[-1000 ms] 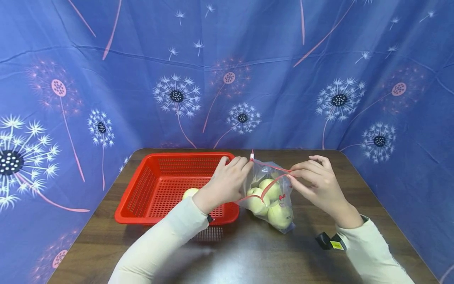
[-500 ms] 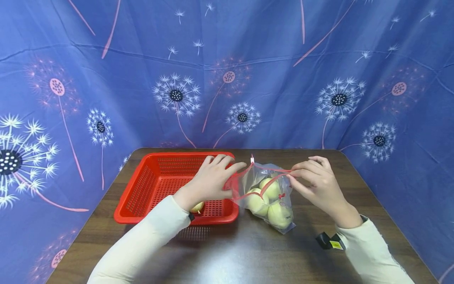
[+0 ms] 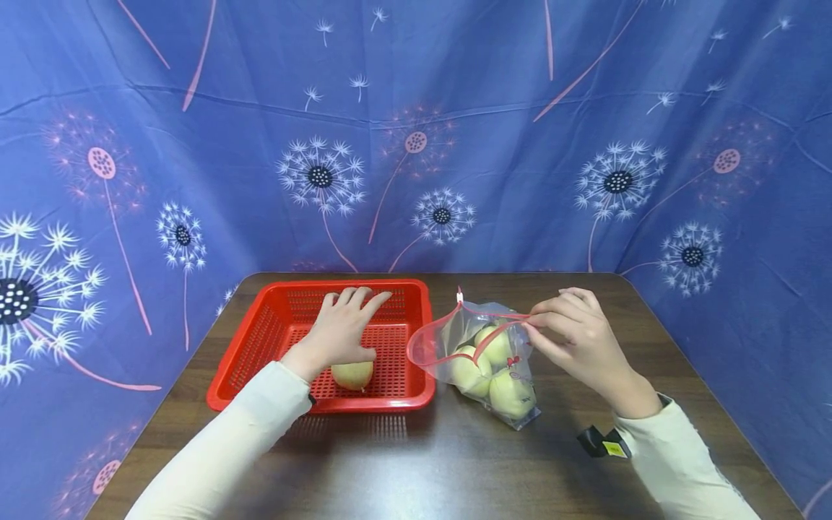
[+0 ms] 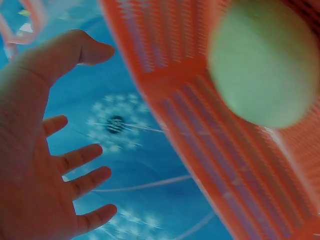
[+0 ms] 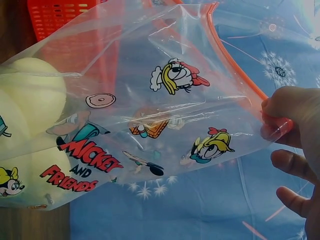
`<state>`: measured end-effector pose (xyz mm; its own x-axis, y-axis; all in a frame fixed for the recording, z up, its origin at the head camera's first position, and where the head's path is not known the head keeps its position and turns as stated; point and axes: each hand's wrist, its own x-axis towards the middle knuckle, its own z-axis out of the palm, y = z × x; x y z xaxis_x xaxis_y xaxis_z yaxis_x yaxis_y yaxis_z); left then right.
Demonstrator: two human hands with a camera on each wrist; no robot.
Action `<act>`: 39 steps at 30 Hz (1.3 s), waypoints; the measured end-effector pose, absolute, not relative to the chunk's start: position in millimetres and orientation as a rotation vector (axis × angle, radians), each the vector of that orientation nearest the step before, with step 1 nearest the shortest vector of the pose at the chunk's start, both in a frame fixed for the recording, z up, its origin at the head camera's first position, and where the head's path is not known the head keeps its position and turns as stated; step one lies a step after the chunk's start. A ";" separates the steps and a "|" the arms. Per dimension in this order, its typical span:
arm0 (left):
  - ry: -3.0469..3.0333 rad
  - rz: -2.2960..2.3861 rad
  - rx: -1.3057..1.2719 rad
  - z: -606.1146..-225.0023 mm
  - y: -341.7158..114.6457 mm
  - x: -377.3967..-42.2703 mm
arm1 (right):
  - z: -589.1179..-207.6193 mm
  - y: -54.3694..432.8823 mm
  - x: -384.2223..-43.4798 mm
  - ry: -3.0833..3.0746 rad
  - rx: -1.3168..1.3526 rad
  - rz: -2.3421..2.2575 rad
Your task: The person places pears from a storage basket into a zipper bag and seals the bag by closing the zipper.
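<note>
My left hand (image 3: pixel 334 332) hovers over the red perforated plastic basket (image 3: pixel 390 404), fingers spread and nothing held. One round pale yellow-green fruit (image 3: pixel 353 375) lies in the basket, below and beside the thumb; in the left wrist view the fruit (image 4: pixel 265 65) stays apart from the hand. A clear zip bag (image 3: pixel 451 336) with a red zip edge stands right of the basket, its mouth gaping. Several similar fruits (image 3: pixel 511 395) fill its lower part. Thumb and finger of my right hand (image 3: pixel 585 336) pinch the bag's right corner. Cartoon prints cover the bag (image 5: pixel 160 105) in the right wrist view.
The brown wooden table (image 3: pixel 442 469) carries basket and bag. A blue cloth with dandelion prints (image 3: pixel 507 144) hangs behind and at both sides. A black wrist device (image 3: pixel 603 442) with a yellow label sits at the right sleeve.
The left hand has let go of the bag's left edge and moved left over the basket, uncovering the fruit there. The right hand still pinches the bag in about the same place.
</note>
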<state>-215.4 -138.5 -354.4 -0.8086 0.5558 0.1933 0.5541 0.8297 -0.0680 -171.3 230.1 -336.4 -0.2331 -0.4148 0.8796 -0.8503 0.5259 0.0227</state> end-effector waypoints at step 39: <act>-2.796 0.489 -1.600 -392.4 -179.1 -247.8 | -338.5 231.9 -167.6 -1.860 1.032 0.585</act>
<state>-247.8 -179.1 -392.4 -0.5123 0.8226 -0.2467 0.8575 0.4743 -0.1993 -167.6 231.9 -338.5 -0.2444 -0.4150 0.8764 -0.8422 0.5388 0.0203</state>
